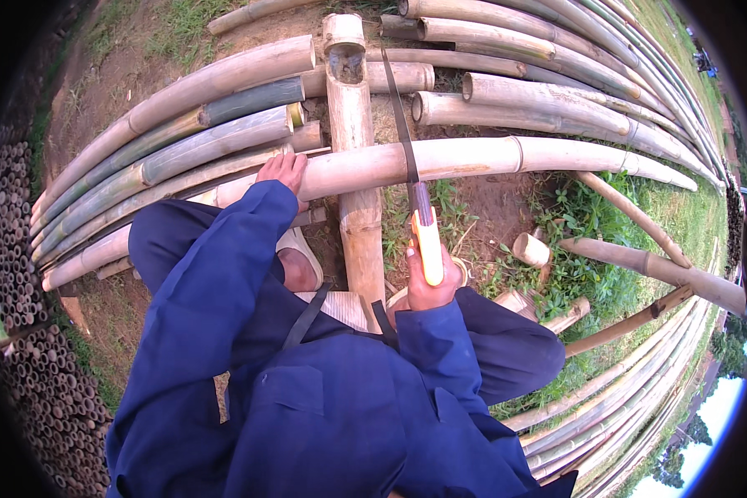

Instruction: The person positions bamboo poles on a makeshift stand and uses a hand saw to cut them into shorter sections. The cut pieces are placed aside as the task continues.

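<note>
A long pale bamboo pole (465, 155) lies crosswise in front of me, over an upright-running thick bamboo post (360, 224) on the ground. My left hand (284, 173) is wrapped over the pole, left of the post. In my right hand (431, 278) is the yellow handle of a hand saw (400, 116). Its dark narrow blade runs away from me across the pole, just right of the post. Whether the teeth have cut into the bamboo cannot be made out. The fingers of my right hand are closed round the handle.
Several bamboo poles (199, 116) lie at the left, and more (548, 50) at the far right. A propped bamboo frame (656, 264) stands at the right, near a short cut piece (530, 249). Stacked bamboo (25, 241) fills the left edge. My sandalled foot (300, 264) is beside the post.
</note>
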Available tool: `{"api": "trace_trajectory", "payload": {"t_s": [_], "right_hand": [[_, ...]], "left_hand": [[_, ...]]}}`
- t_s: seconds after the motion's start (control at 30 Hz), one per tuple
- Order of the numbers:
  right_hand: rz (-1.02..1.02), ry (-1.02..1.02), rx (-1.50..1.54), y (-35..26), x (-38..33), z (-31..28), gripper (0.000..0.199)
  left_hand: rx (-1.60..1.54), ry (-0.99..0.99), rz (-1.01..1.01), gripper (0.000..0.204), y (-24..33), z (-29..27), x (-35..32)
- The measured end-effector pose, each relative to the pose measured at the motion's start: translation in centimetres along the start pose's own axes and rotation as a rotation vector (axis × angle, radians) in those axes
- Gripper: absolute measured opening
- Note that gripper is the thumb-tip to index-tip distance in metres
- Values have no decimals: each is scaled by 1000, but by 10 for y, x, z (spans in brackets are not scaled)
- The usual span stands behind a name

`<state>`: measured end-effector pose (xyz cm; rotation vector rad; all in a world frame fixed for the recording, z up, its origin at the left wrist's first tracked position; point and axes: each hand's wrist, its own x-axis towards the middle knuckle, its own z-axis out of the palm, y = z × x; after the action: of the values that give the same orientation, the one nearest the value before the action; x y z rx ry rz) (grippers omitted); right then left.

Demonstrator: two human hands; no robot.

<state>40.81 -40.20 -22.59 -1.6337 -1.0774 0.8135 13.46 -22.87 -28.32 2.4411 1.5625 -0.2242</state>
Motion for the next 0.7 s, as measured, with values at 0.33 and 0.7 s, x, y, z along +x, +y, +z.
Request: {"api": "trace_trajectory", "payload": {"t_s": [0.33, 0.7], "right_hand": [[-2, -99, 14, -6, 2, -10, 14], [116, -140, -150, -64, -69, -70, 17]], "left_hand": [[38, 378, 203, 87, 79, 2, 43], [3, 191, 144, 84, 89, 1, 49]]}}
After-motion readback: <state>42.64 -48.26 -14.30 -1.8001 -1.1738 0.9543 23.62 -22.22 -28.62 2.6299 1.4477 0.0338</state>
